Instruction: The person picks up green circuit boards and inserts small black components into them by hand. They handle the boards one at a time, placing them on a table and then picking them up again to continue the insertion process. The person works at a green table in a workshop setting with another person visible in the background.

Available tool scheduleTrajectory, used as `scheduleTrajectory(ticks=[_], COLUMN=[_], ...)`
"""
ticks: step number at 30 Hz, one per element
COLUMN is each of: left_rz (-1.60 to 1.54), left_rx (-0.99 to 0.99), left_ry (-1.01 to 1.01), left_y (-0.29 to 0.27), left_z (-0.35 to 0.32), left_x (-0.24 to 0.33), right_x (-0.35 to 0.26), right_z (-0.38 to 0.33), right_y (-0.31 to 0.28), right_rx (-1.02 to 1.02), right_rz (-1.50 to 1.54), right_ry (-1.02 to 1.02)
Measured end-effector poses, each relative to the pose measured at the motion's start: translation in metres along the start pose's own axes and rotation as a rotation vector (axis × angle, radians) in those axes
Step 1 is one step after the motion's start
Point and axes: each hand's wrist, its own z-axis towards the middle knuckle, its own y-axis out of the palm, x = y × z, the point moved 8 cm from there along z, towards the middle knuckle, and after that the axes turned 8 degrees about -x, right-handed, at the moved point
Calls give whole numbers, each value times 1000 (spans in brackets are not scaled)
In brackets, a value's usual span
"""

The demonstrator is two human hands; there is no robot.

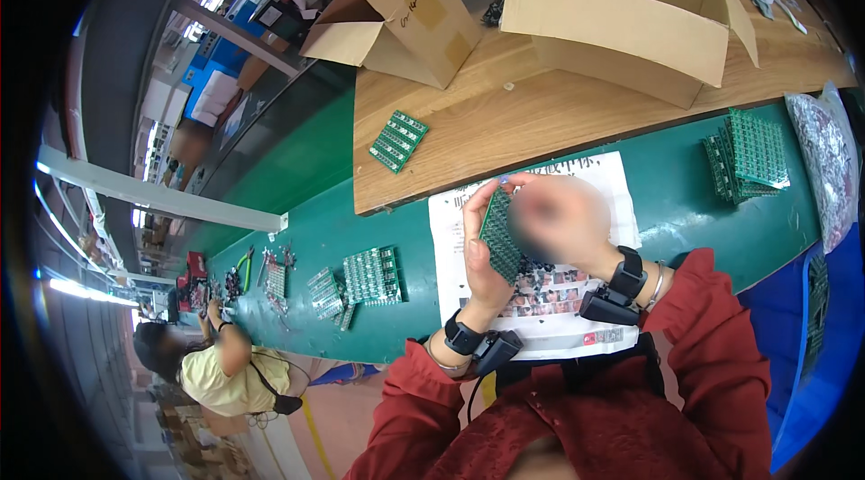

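Observation:
My left hand point(483, 268) is closed on the edge of a green circuit board panel point(498, 235), which is tilted up on its side above a printed paper sheet point(459, 327). Close against the panel's right side is my right hand point(581, 214). A blur covers its fingers, so whether they grip anything cannot be made out. Small dark parts point(538, 274) lie on the sheet below the hands. Each wrist carries a black strap with a small device.
Circuit board panels point(371, 276) lie to the left, with more stacked point(757, 151) at the right beside a plastic bag point(824, 164). One panel point(398, 141) rests on the wooden board point(468, 133). Two cardboard boxes point(622, 25) stand behind. A co-worker point(230, 372) sits at far left.

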Motion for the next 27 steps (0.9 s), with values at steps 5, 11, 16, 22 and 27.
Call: scheduleTrajectory(ticks=[5,11,16,22,27], left_rz=[0,25,83,95,139], left_rx=[-18,-37,-56,-73,-100], left_ry=[-32,-34,-39,-61,-59], left_y=[1,5,5,4,1], left_z=[-1,-1,0,-2,-3], left_x=[0,-1,-1,-7,-11], right_x=[2,2,-8,1,1], right_z=[0,1,2,3,2], right_y=[0,-3,-5,-5,-7], right_rx=[-29,14,-39,-8,-32], right_rz=[-24,88,-60,63,-24], right_ry=[14,55,-13,43,37])
